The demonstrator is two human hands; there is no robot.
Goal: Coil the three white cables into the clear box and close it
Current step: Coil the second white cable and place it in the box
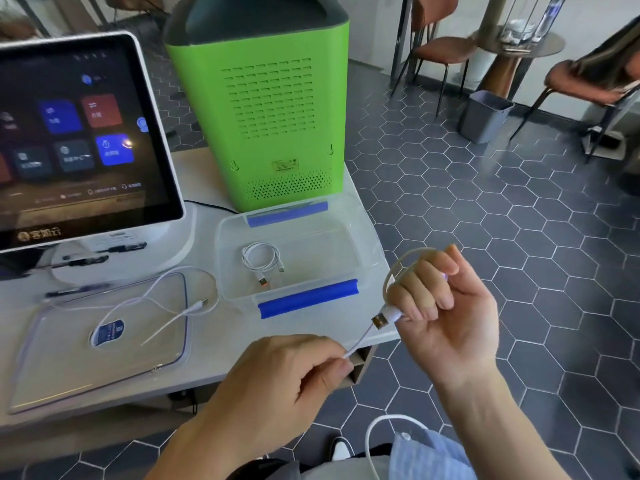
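The right hand curls round a thin white cable, looped over its fingers with the metal USB plug jutting out, while the left hand pinches the same cable lower down. The clear box, soft-cornered plastic with blue clips, sits open on the pale table holding one coiled cable. A third cable sprawls across the transparent lid; the held cable's far end runs out of view below.

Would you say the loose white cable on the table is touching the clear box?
Apart. The head view shows the loose white cable lying on the lid and table, with bare tabletop visible between its loop and the clear box.
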